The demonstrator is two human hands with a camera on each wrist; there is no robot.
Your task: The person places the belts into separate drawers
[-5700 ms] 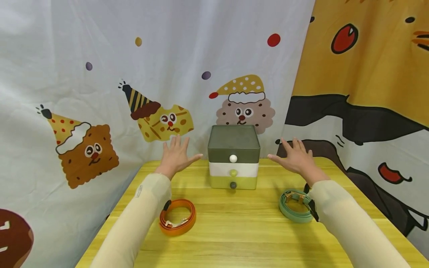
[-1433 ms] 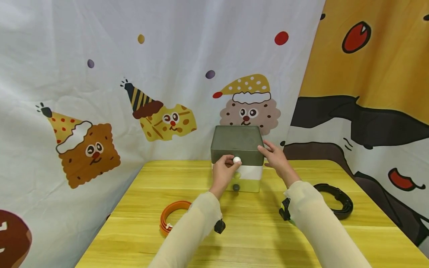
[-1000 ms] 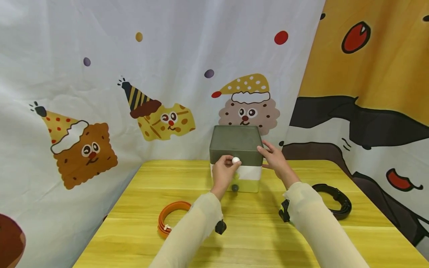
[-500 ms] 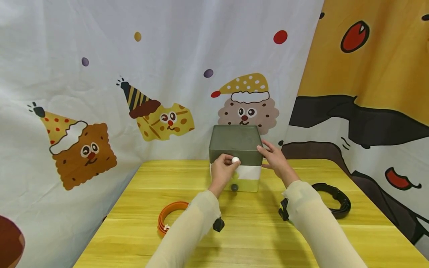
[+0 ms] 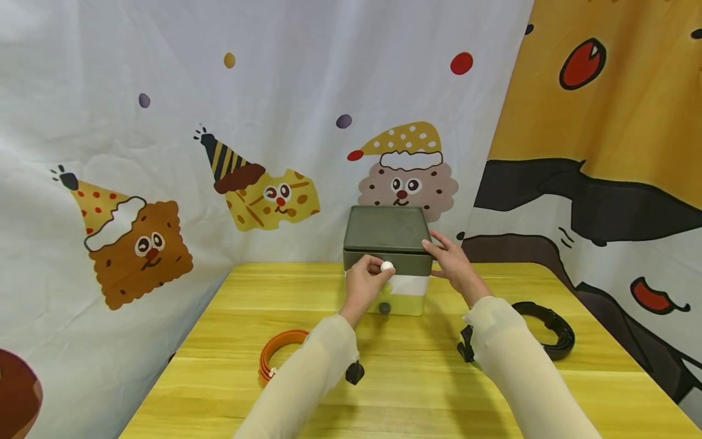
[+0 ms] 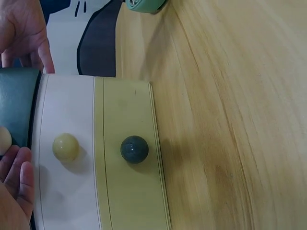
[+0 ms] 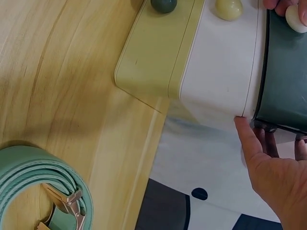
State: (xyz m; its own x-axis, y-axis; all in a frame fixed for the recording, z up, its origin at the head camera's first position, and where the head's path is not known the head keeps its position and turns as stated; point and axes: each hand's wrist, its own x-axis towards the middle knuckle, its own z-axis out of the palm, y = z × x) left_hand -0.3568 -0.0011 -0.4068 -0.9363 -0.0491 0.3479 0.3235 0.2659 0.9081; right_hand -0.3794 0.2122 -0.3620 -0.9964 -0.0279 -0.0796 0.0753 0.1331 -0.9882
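A small three-tier drawer box (image 5: pixel 386 228) stands at the back of the table, dark green on top, white in the middle, yellow-green below. My left hand (image 5: pixel 363 285) pinches the round white knob (image 5: pixel 387 266) of the top drawer (image 5: pixel 414 264). That drawer is slightly out, with a thin dark gap under the box's top. My right hand (image 5: pixel 456 263) touches the box's right side with spread fingers, also seen against the green tier in the right wrist view. Below the white knob are a pale yellow knob (image 6: pixel 65 147) and a dark grey knob (image 6: pixel 135 149).
A coiled orange belt (image 5: pixel 267 353) lies at left on the wooden table (image 5: pixel 406 402), partly behind the left sleeve. At right lie a coiled black belt (image 5: pixel 563 332) and a coiled green belt (image 7: pixel 79 184) with a gold-coloured buckle. A printed curtain (image 5: pixel 296 73) hangs behind.
Both hands, raised and spread at first, have come to the box. Just now the left hand has pulled the top drawer slightly forward; the right hand has stayed on the side.
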